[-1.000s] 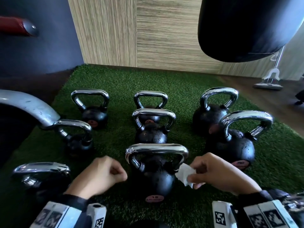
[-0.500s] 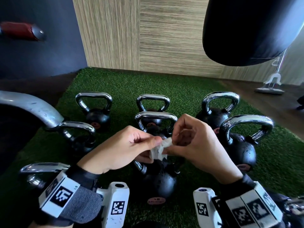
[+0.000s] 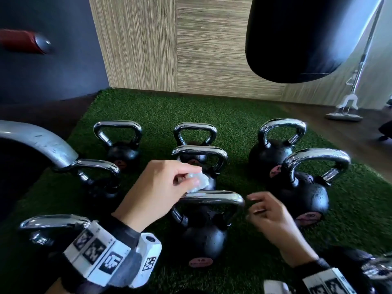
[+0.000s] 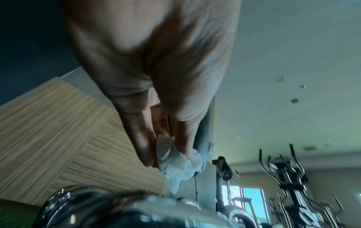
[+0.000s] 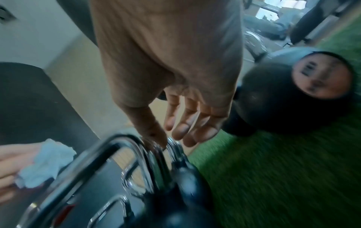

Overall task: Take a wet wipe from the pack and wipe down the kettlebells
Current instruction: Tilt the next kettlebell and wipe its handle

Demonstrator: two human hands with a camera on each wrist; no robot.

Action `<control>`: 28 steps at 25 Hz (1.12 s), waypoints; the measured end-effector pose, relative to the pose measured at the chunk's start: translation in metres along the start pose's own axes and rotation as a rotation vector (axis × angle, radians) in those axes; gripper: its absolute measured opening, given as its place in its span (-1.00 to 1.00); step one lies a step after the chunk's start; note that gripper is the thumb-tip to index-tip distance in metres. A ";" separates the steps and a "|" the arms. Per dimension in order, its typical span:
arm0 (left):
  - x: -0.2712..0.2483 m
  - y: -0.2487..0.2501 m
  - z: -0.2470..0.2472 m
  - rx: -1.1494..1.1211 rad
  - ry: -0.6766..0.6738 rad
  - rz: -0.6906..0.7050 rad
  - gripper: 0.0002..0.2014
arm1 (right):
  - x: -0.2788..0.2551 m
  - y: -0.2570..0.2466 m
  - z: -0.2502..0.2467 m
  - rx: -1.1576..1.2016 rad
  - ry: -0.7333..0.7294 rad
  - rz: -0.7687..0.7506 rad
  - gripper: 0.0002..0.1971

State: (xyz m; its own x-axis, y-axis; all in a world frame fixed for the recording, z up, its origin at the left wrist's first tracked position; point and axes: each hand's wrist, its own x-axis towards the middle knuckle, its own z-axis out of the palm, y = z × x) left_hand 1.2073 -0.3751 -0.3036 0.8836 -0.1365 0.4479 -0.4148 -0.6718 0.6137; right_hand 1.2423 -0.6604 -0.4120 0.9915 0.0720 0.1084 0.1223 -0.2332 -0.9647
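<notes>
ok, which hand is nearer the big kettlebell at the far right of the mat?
Right. The right hand hovers empty just beside the big kettlebell, between it and the front-centre kettlebell. The left hand pinches the wipe over that centre handle, farther away.

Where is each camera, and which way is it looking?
Head: on the person's head, looking down at kettlebells on the green turf; both hands show, left hand, right hand.
Left wrist: on the left wrist, looking along the fingers pinching the wet wipe.
Right wrist: on the right wrist, looking along relaxed fingers by the nearest kettlebell's handle.
Shared: all three show the wet wipe and that handle.
</notes>
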 end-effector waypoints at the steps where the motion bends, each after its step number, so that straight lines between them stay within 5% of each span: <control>1: -0.001 0.000 0.009 0.030 -0.012 0.048 -0.74 | -0.002 0.012 0.008 0.027 -0.073 0.058 -0.58; 4: -0.010 0.002 0.035 0.055 -0.011 0.110 -0.77 | -0.002 0.030 0.039 0.115 -0.201 0.074 -0.62; 9: -0.023 -0.018 0.031 0.054 0.121 0.029 -0.80 | 0.000 0.047 0.054 -0.002 -0.094 -0.028 -0.70; 13: -0.039 -0.022 0.029 0.074 0.178 0.092 -0.76 | -0.003 0.049 0.055 0.032 -0.089 -0.041 -0.66; 17: -0.055 -0.055 0.022 -0.203 0.270 -0.221 -0.78 | -0.004 0.050 0.057 0.034 -0.085 -0.036 -0.61; 22: -0.072 -0.072 0.029 -0.301 0.288 -0.251 -0.75 | -0.006 0.049 0.058 0.040 -0.076 -0.036 -0.73; 27: -0.087 -0.096 0.039 -0.570 0.115 -0.489 -0.85 | -0.009 0.047 0.057 0.039 -0.074 -0.043 -0.74; 28: -0.089 -0.097 0.043 -0.542 0.111 -0.466 -0.72 | -0.009 0.047 0.057 0.040 -0.072 -0.044 -0.73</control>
State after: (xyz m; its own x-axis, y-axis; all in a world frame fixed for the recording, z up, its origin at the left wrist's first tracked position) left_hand 1.1782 -0.3292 -0.4306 0.9797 0.1698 0.1068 -0.0751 -0.1833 0.9802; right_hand 1.2365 -0.6168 -0.4725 0.9793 0.1514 0.1345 0.1623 -0.1894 -0.9684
